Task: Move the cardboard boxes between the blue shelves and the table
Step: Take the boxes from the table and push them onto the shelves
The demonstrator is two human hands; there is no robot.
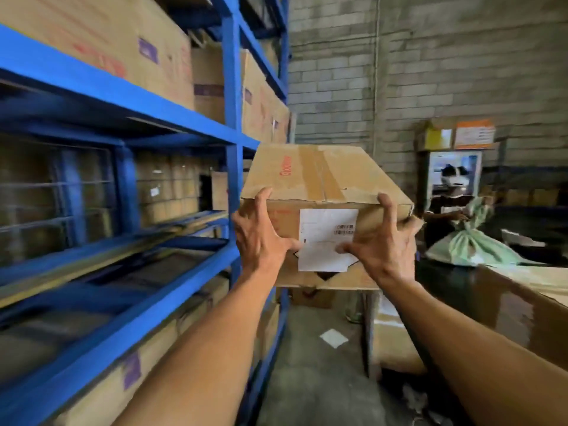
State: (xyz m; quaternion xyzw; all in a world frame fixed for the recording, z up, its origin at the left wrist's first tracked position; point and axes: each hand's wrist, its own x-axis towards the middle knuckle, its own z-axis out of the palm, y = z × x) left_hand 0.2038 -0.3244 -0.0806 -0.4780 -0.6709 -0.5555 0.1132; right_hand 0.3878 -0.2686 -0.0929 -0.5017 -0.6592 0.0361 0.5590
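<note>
I hold a taped cardboard box (325, 176) with a white label up in the air, in the aisle just right of the blue shelves (129, 124). My left hand (261, 235) grips its near left corner, fingers curled over the top edge. My right hand (384, 241) grips the near right corner the same way. The box is tilted, its top facing me. Several large cardboard boxes fill the shelf levels above and below; the middle level beside me is mostly bare boards. The table (461, 272) stands to the right, dark-topped.
A brown box (522, 302) sits on the table's near right. Another person (448, 207) stands behind the table beside a green tied sack (473, 241). More boxes lie under the table. Scraps of paper litter the concrete floor (319, 379). A block wall closes the back.
</note>
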